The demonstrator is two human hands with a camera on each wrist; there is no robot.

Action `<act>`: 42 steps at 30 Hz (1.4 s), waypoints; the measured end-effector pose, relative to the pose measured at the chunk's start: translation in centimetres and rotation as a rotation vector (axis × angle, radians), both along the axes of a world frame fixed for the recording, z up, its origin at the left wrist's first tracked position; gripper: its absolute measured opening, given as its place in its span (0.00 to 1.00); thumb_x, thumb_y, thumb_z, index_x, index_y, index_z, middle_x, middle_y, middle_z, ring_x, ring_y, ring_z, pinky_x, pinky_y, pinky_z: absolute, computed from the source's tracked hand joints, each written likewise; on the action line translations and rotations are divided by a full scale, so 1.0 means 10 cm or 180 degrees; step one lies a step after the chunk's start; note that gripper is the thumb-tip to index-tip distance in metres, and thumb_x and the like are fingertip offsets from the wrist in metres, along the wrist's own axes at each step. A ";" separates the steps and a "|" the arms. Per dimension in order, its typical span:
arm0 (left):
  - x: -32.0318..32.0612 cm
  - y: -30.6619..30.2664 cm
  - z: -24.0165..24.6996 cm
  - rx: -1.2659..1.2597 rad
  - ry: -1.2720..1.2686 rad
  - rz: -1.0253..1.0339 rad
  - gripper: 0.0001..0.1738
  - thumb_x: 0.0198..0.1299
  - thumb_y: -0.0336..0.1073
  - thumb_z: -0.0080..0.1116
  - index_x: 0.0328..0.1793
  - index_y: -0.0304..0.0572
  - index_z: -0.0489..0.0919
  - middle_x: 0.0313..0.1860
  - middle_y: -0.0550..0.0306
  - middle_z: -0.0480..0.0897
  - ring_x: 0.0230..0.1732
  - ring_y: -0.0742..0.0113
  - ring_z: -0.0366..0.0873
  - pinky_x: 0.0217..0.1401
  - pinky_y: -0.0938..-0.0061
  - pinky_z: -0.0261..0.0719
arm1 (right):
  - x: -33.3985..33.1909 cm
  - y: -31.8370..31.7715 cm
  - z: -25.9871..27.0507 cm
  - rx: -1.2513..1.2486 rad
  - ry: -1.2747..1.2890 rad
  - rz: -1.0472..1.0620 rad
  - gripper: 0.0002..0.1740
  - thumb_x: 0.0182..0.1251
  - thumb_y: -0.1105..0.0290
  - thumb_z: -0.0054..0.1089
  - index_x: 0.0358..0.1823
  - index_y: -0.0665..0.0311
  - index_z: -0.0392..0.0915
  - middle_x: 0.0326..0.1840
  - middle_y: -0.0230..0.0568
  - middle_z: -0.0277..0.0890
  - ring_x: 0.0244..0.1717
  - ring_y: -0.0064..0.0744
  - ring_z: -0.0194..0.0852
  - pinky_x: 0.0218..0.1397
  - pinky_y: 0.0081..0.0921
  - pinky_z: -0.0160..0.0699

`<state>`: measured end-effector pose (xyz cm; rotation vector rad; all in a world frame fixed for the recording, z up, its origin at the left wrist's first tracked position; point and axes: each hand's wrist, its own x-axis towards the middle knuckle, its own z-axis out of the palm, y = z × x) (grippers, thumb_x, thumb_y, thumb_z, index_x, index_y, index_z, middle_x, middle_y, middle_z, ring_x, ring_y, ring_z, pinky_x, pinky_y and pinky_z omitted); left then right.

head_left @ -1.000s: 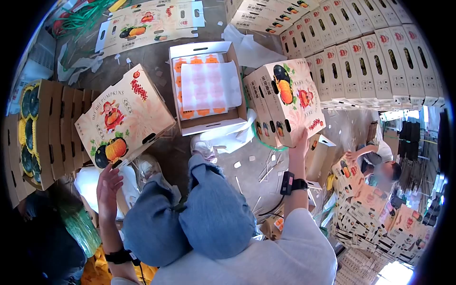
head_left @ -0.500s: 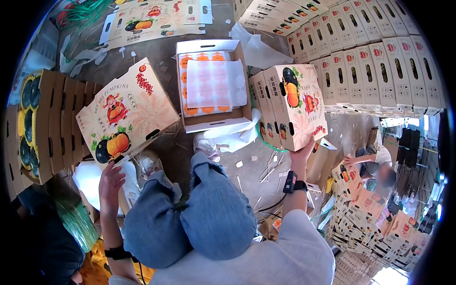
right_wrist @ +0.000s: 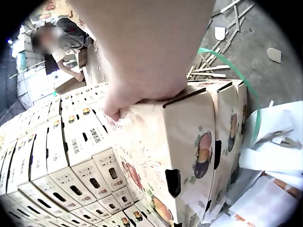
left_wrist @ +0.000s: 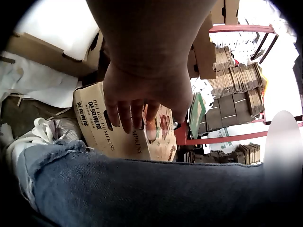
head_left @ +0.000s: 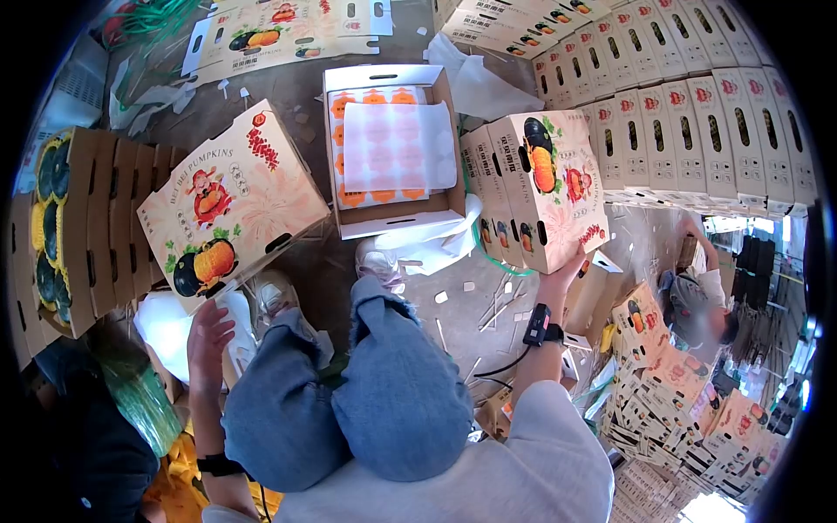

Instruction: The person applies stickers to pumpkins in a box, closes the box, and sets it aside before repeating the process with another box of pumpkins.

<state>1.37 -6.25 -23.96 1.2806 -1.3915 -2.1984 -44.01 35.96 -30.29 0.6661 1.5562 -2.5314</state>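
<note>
My right hand point(head_left: 562, 268) grips the lower end of a printed pumpkin carton point(head_left: 571, 187) that leans against another carton point(head_left: 488, 209). In the right wrist view, the thumb lies on the printed face and the other fingers are hidden behind the wrist. My left hand point(head_left: 209, 344) has relaxed, slightly spread fingers and holds nothing. It hovers just below the lower corner of a second printed carton point(head_left: 235, 200), tilted at the left. Between the two cartons lies an open box point(head_left: 399, 228), lined with orange-patterned sheets and a white sheet point(head_left: 397, 148).
Cartons of dark green pumpkins point(head_left: 51, 227) in yellow nets stand at the left. Tall rows of stacked cartons point(head_left: 663, 131) fill the upper right. Flattened printed cardboard point(head_left: 288, 35) lies at the back. Another person point(head_left: 697, 305) works among cardboard at the right. Scraps litter the floor.
The right-hand carton, still in my right hand, sits a little further right in view. My left hand has dropped slightly from the left carton's edge. The other person has shifted posture.
</note>
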 end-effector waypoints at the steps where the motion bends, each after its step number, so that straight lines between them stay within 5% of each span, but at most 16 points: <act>1: -0.02 0.01 0.00 0.0006 -0.0016 -0.0018 0.36 0.64 0.58 0.47 0.69 0.40 0.62 0.57 0.53 0.73 0.52 0.65 0.74 0.56 0.71 0.70 | 0.04 -0.07 0.04 0.0008 -0.0011 -0.0027 0.30 0.66 0.48 0.39 0.66 0.54 0.62 0.67 0.33 0.64 0.66 0.38 0.62 0.65 0.40 0.63; 5: -0.11 0.03 0.02 -0.0028 -0.0040 -0.0170 0.36 0.65 0.59 0.44 0.70 0.42 0.61 0.58 0.55 0.73 0.53 0.66 0.73 0.57 0.70 0.70 | 0.13 -0.15 0.10 0.0495 -0.0304 -0.0448 0.32 0.66 0.45 0.40 0.66 0.54 0.62 0.67 0.35 0.64 0.66 0.40 0.62 0.66 0.42 0.62; 8: -0.11 0.01 0.05 -0.0074 0.0007 -0.0165 0.32 0.66 0.54 0.45 0.68 0.40 0.63 0.55 0.53 0.73 0.52 0.65 0.73 0.56 0.71 0.70 | 0.20 -0.09 0.07 0.0550 0.0520 0.0405 0.36 0.66 0.43 0.44 0.70 0.51 0.53 0.71 0.38 0.53 0.69 0.40 0.52 0.68 0.45 0.56; 12: -0.05 -0.04 0.13 -0.0200 0.0075 -0.0202 0.28 0.68 0.48 0.44 0.68 0.40 0.64 0.55 0.53 0.74 0.54 0.65 0.73 0.58 0.71 0.69 | 0.11 0.36 -0.14 0.0371 0.0415 0.0548 0.32 0.66 0.54 0.50 0.69 0.58 0.56 0.67 0.42 0.58 0.66 0.39 0.57 0.65 0.41 0.62; 14: 0.06 -0.09 0.07 -0.0552 -0.0078 -0.0332 0.25 0.67 0.42 0.49 0.68 0.40 0.65 0.54 0.53 0.75 0.54 0.65 0.73 0.58 0.72 0.70 | 0.01 0.72 -0.32 0.0319 0.0530 0.0668 0.30 0.66 0.60 0.52 0.68 0.62 0.58 0.65 0.43 0.61 0.64 0.38 0.60 0.63 0.39 0.65; 16: 0.08 -0.17 0.25 -0.2198 -0.0808 -0.0683 0.26 0.57 0.32 0.61 0.63 0.41 0.71 0.52 0.51 0.76 0.53 0.61 0.74 0.57 0.70 0.72 | -0.14 0.98 -0.41 0.0259 0.0975 0.0948 0.29 0.67 0.66 0.55 0.67 0.66 0.60 0.63 0.45 0.64 0.62 0.37 0.62 0.61 0.37 0.68; 20: 0.00 -0.78 0.94 -0.5458 -0.2282 -0.0551 0.32 0.45 0.35 0.68 0.59 0.42 0.72 0.53 0.49 0.74 0.56 0.51 0.71 0.58 0.63 0.71 | -0.23 0.05 0.33 0.3275 0.1165 -0.0177 0.24 0.68 0.69 0.52 0.64 0.67 0.64 0.65 0.44 0.65 0.61 0.36 0.66 0.60 0.29 0.71; 22: -0.10 -1.15 1.25 -0.5957 -0.3138 -0.0132 0.33 0.48 0.38 0.66 0.62 0.41 0.69 0.59 0.49 0.71 0.60 0.51 0.68 0.62 0.64 0.67 | -0.03 -0.61 0.62 0.3726 0.2174 0.0060 0.20 0.70 0.69 0.50 0.60 0.71 0.68 0.59 0.49 0.70 0.57 0.36 0.72 0.59 0.29 0.73; 24: -0.13 -1.61 1.32 -0.6238 -0.3243 0.0226 0.24 0.50 0.41 0.64 0.54 0.45 0.73 0.49 0.52 0.75 0.50 0.54 0.74 0.49 0.64 0.74 | -0.01 -1.07 0.67 0.3486 0.3417 0.0980 0.19 0.71 0.66 0.48 0.57 0.70 0.71 0.58 0.46 0.72 0.59 0.37 0.69 0.61 0.30 0.68; 25: -0.13 -1.78 1.32 -0.5791 -0.3350 0.0082 0.22 0.51 0.41 0.63 0.51 0.45 0.72 0.46 0.52 0.76 0.47 0.53 0.75 0.46 0.63 0.75 | 0.18 -1.36 0.85 0.4760 0.3592 0.1138 0.19 0.70 0.67 0.50 0.56 0.73 0.71 0.56 0.48 0.73 0.57 0.38 0.70 0.60 0.32 0.69; 28: -0.15 -2.05 1.28 -0.5024 -0.3365 -0.0293 0.16 0.53 0.42 0.61 0.42 0.45 0.71 0.38 0.52 0.76 0.39 0.49 0.77 0.38 0.59 0.75 | 0.57 -2.24 1.09 0.3458 0.5262 0.2802 0.15 0.55 0.78 0.53 0.45 0.68 0.76 0.47 0.48 0.76 0.53 0.48 0.72 0.58 0.40 0.69; 31: -0.17 -2.08 1.27 -0.5174 -0.3028 -0.0554 0.14 0.55 0.42 0.59 0.37 0.43 0.69 0.33 0.51 0.76 0.34 0.46 0.77 0.33 0.57 0.74 | 0.96 -2.86 1.02 0.2823 0.4812 0.3895 0.15 0.50 0.82 0.57 0.42 0.66 0.77 0.43 0.45 0.77 0.49 0.46 0.75 0.54 0.36 0.73; 34: -0.24 -1.88 1.35 -0.5055 -0.2809 -0.0668 0.11 0.55 0.38 0.59 0.35 0.42 0.69 0.31 0.50 0.75 0.32 0.46 0.76 0.31 0.57 0.72 | 1.31 -3.33 0.97 0.1225 0.2830 0.5051 0.21 0.62 0.77 0.53 0.58 0.65 0.70 0.51 0.45 0.76 0.55 0.42 0.73 0.59 0.31 0.69; 35: -0.31 -1.71 1.38 -0.5085 -0.2710 -0.0753 0.11 0.54 0.37 0.59 0.34 0.42 0.69 0.30 0.50 0.74 0.32 0.46 0.76 0.31 0.58 0.72 | 1.32 -3.49 0.64 0.0544 0.2562 0.5443 0.25 0.71 0.65 0.44 0.68 0.63 0.59 0.61 0.48 0.69 0.63 0.40 0.66 0.67 0.32 0.61; 39: -0.39 -0.99 1.39 -0.5312 -0.2088 -0.1204 0.10 0.52 0.33 0.59 0.28 0.43 0.68 0.25 0.53 0.70 0.27 0.53 0.74 0.29 0.64 0.71 | 1.57 -4.15 0.68 -0.1922 -0.1313 0.5365 0.43 0.68 0.34 0.17 0.71 0.60 0.52 0.70 0.51 0.57 0.71 0.42 0.53 0.73 0.35 0.47; 42: -0.49 -0.58 1.27 -0.5391 -0.1740 -0.1859 0.08 0.43 0.29 0.58 0.25 0.45 0.68 0.21 0.58 0.66 0.23 0.61 0.71 0.26 0.68 0.69 | 1.51 -4.28 0.45 -0.4619 -0.1302 0.5554 0.43 0.68 0.33 0.20 0.70 0.58 0.55 0.68 0.47 0.62 0.70 0.46 0.55 0.72 0.38 0.51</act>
